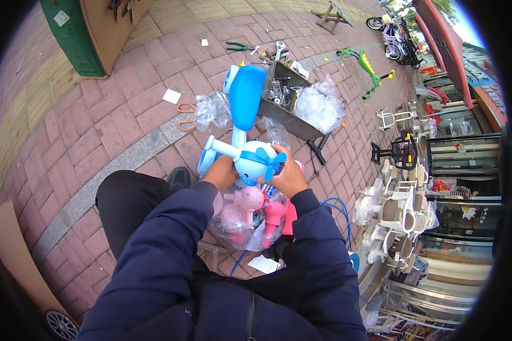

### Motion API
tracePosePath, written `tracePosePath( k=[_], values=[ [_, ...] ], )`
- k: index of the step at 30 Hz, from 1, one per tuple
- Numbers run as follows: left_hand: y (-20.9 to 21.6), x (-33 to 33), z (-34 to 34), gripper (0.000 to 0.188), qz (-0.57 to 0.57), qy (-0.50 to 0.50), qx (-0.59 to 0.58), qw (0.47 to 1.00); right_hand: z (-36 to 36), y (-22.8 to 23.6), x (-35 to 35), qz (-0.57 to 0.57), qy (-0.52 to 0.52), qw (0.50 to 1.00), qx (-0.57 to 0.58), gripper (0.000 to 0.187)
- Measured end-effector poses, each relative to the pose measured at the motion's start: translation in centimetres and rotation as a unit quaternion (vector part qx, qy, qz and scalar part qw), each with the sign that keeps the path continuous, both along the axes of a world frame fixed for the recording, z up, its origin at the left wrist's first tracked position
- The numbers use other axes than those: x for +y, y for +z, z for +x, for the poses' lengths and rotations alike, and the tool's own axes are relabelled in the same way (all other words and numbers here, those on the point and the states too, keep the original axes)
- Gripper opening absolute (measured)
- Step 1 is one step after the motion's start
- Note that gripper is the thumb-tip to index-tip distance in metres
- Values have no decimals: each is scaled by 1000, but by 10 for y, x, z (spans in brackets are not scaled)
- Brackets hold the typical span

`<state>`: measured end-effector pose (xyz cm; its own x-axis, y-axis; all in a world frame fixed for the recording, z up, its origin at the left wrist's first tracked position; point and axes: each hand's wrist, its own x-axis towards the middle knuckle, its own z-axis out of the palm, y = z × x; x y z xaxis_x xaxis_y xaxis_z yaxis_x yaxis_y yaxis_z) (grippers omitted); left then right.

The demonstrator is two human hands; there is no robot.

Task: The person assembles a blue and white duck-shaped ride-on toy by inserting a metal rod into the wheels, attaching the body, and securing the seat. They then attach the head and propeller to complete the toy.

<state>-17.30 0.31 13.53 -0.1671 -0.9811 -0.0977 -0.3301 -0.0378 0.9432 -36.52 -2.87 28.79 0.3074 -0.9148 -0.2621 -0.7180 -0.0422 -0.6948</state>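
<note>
In front of me stands a blue children's ride-on toy with a long blue seat [246,96] and a light blue round head [251,165]. A blue propeller [264,161] sits on the head, and a pale handlebar grip [223,148] sticks out to its left. My right hand [290,176] is closed round the right side of the head, beside the propeller. My left hand [221,173] grips the toy low on its left side, below the handlebar grip; its fingertips are hidden. Just nearer to me, pink toy parts [247,200] lie in clear plastic wrapping [228,226].
A metal toolbox [290,120] with hardware and crumpled plastic [320,108] stands beyond. Green-handled pliers [240,45] lie on the brick paving. White toy frames [401,213] crowd the right side, near a blue hose [341,206]. A cardboard box [105,34] stands far left.
</note>
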Motion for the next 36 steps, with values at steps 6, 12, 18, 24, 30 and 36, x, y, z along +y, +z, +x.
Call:
tracePosePath(
  k=[6,12,18,24,30,36],
  values=[
    [120,6,27,27,133,-183,-349,909,-8,-1,-8,19,64,998,5,106],
    [155,-42,47,80,-154,-205,-273,927,-3,-4,-10,8,121,993,16,112],
    [138,-72,47,104,47,-327,-235,914,-2,-6,-24,52,127,989,52,109],
    [138,-85,43,95,35,-319,-260,911,-1,-23,-33,47,103,991,71,111],
    [143,-90,41,106,51,-324,-255,909,0,-19,-40,47,103,990,84,109],
    [132,-80,37,87,41,-284,-345,894,-12,-14,-7,-53,61,987,141,92]
  ],
)
